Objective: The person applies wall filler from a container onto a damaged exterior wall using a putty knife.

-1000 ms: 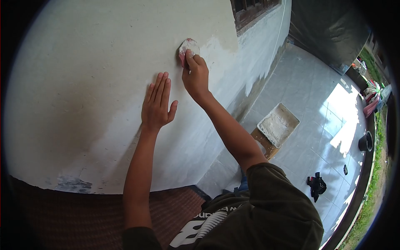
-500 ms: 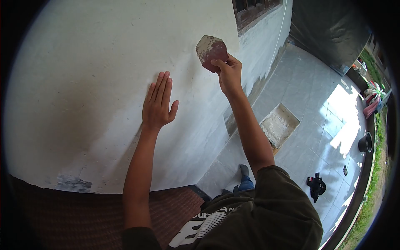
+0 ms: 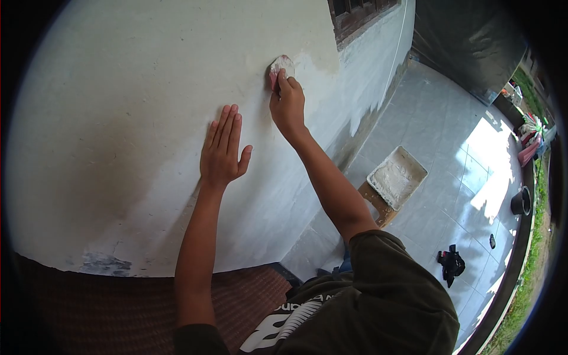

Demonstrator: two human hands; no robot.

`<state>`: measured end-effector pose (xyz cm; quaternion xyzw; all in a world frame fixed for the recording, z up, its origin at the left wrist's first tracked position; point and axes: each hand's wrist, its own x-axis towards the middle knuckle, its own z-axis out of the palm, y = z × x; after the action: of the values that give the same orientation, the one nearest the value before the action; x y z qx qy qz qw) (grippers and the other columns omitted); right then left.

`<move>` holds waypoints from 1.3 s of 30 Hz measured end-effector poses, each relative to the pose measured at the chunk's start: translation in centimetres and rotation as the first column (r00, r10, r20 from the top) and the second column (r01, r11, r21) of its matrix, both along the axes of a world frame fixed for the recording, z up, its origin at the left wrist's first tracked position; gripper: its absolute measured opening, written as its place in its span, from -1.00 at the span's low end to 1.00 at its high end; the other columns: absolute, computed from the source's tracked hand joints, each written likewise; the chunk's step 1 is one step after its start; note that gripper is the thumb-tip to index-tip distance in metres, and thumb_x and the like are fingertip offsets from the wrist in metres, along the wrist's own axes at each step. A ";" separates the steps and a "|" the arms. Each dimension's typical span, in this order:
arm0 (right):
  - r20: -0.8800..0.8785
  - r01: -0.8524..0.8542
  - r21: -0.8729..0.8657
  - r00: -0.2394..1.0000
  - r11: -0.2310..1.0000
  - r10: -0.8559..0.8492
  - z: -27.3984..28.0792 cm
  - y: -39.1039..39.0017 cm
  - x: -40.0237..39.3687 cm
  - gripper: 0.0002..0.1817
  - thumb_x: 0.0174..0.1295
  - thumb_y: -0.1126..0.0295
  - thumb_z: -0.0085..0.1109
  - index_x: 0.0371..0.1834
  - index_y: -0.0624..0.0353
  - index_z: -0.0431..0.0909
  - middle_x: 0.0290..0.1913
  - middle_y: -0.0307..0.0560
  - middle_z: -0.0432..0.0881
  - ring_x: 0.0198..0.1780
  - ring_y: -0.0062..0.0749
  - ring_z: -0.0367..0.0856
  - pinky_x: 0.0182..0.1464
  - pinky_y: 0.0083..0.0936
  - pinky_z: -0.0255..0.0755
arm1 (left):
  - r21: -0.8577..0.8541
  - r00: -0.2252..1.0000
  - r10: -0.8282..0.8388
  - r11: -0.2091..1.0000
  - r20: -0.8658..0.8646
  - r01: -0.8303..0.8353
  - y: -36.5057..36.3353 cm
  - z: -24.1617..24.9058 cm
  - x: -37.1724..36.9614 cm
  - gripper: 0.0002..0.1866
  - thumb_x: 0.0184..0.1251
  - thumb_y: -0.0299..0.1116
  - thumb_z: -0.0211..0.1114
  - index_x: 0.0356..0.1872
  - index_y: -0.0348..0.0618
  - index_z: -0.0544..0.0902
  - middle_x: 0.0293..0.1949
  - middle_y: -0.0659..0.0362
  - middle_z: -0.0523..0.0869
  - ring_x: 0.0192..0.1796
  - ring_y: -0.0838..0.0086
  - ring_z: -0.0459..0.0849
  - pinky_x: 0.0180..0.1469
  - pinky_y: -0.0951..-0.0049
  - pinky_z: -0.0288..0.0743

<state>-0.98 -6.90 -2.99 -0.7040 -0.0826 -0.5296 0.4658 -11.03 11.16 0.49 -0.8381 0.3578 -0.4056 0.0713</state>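
Note:
My right hand (image 3: pixel 287 109) grips a flat reddish putty spreader (image 3: pixel 279 68) caked with whitish paste. The spreader is held against the pale wall (image 3: pixel 148 77), below and left of the window, and its face is seen at a slant. Lower and to the left, my left hand (image 3: pixel 220 148) rests flat on the same wall. Its fingers are stretched out and hold nothing. A patch of wetter-looking white coat (image 3: pixel 310 65) shows just right of the spreader.
A tray of white paste (image 3: pixel 397 176) stands on a wooden board (image 3: pixel 378 206) over the grey floor tiles (image 3: pixel 426 124). A dark bundle (image 3: pixel 451 265) and a black bucket (image 3: pixel 520 202) are farther right. A brown window frame (image 3: pixel 361 23) is at the top; brown ribbed surface (image 3: pixel 118 307) lies below.
My right hand has moved left and turned the spreader, so its broad face no longer faces me. My left hand stays nearly in place. More of the board under the tray shows.

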 end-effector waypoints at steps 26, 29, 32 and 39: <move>0.037 -0.215 0.207 0.977 0.955 0.212 0.8 -0.3 -7.0 -0.47 0.04 0.78 0.10 0.18 0.42 0.57 -0.44 -0.02 0.40 -0.46 -0.39 0.45 -0.42 -0.50 0.38 | -0.002 1.000 0.016 1.000 -0.008 -0.016 -0.2 0.0 0.0 -0.37 0.53 -0.16 -0.06 0.47 -0.40 0.25 0.51 -0.04 0.31 0.58 0.17 0.21 0.59 0.12 -0.03; 0.045 -0.142 0.250 0.990 0.958 0.135 3.4 -2.2 -3.0 -0.49 0.06 0.78 0.11 0.17 0.43 0.57 -0.42 0.00 0.42 -0.41 -0.31 0.46 -0.36 -0.43 0.39 | 0.004 1.000 0.030 1.000 -0.001 -0.030 -0.3 0.0 0.0 -0.37 0.52 -0.17 -0.05 0.47 -0.40 0.25 0.52 -0.04 0.30 0.59 0.19 0.20 0.59 0.13 -0.04; -0.035 0.002 0.081 0.999 0.997 0.001 1.8 -1.6 -0.2 -0.54 0.10 0.75 0.13 0.15 0.44 0.55 -0.35 0.07 0.49 -0.26 -0.07 0.49 -0.19 -0.27 0.41 | 0.010 0.999 0.042 0.999 0.003 -0.042 -0.4 0.0 0.0 -0.37 0.52 -0.18 -0.05 0.47 -0.39 0.25 0.52 -0.03 0.30 0.59 0.20 0.19 0.60 0.14 -0.05; -0.209 -0.428 0.358 0.830 0.830 0.517 -2.7 -0.1 -10.6 -0.66 0.15 0.68 0.19 0.04 0.44 0.62 -0.43 -0.06 0.52 -0.35 -0.41 0.54 -0.27 -0.31 0.48 | 0.007 0.999 0.042 0.999 0.006 -0.042 -0.6 0.3 0.0 -0.36 0.50 -0.16 -0.02 0.48 -0.37 0.26 0.53 -0.01 0.29 0.60 0.25 0.18 0.62 0.20 -0.06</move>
<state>-11.62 -7.04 -5.67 -0.6543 -0.1049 -0.2906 0.6902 -11.03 10.56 0.76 -0.8438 0.3415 -0.4053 0.0840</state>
